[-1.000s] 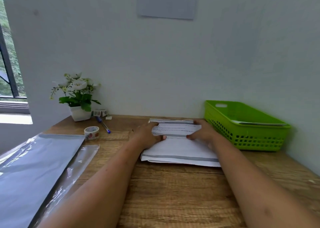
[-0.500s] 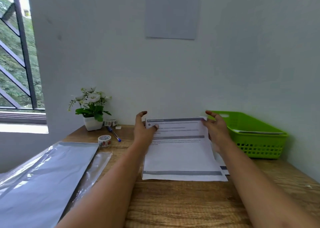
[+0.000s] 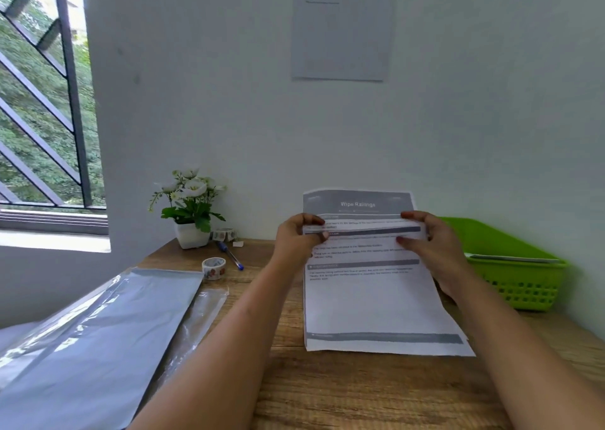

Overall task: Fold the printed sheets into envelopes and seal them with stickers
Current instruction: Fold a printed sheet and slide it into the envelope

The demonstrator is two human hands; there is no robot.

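Both grips pinch: left hand (image 3: 296,238) and right hand (image 3: 429,243) hold the sheet (image 3: 370,302) by its side edges near the raised far end; its length runs toward the front edge of the table (image 3: 360,397).

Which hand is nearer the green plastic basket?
Right. The right hand pinches the right edge of the white printed sheet, directly beside the green plastic basket; the left hand pinches its left edge, with the sheet between it and the basket.
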